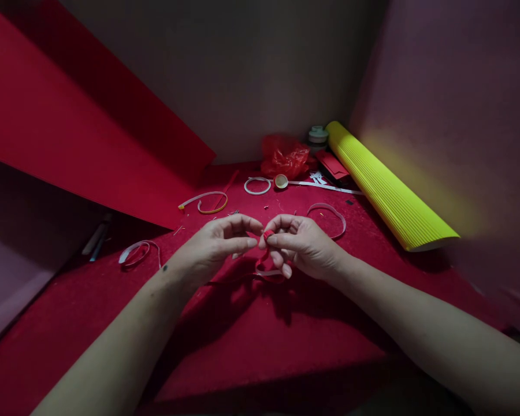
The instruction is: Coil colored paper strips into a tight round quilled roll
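Observation:
A small tight coil of red strip (268,235) is pinched between the thumb and fingers of my right hand (301,240). From the coil a loose tail of red and whitish strip (268,273) curls down below my right fingers toward the table. My left hand (221,240) is just left of the coil, its fingers curved and a gap showing between thumb and forefinger. The left fingertips come up close to the coil; whether they touch it I cannot tell. Both hands are above the red tabletop (260,346).
Curled strips (141,252) lie left, a yellow-edged strip (212,202) and white ring (257,185) behind. A small round disc (281,181), red plastic bag (286,157) and lidded jar (318,136) are at the back. A yellow corrugated roll (390,190) leans right; a large red sheet (91,115) overhangs left.

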A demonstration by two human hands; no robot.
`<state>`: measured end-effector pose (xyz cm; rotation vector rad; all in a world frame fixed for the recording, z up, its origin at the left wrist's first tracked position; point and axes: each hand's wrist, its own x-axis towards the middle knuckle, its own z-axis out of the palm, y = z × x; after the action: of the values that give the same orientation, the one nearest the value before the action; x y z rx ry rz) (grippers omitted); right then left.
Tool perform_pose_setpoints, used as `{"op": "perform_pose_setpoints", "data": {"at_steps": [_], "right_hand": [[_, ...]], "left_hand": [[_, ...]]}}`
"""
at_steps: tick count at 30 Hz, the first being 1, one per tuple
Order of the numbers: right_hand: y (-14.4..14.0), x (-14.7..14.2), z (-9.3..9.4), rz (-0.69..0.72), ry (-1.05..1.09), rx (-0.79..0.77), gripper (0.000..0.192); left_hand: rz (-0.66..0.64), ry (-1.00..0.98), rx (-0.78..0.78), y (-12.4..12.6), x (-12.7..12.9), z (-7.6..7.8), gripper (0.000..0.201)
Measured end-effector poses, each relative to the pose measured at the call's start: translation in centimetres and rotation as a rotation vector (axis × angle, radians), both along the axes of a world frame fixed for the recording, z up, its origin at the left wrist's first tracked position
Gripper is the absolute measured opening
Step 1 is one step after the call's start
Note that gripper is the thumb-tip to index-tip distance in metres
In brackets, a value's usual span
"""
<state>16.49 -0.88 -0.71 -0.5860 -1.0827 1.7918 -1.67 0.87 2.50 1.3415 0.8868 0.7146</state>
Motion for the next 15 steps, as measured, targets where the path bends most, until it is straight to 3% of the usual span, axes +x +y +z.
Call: {"op": "perform_pose_setpoints", "data": {"at_steps": [9,15], "right_hand": [[-0.47,-0.40,-0.05,-0.044,-0.024,0.075,0.023],[-0.71,-0.32,0.19,-0.116,-0.106,0.117,0.019]], "left_hand": [[-0.029,-0.086,-0.035,-0.66,0.84,-0.59,0.020],[0.114,-0.001,0.081,-0.88,0.98,-0.53,0.020]]}}
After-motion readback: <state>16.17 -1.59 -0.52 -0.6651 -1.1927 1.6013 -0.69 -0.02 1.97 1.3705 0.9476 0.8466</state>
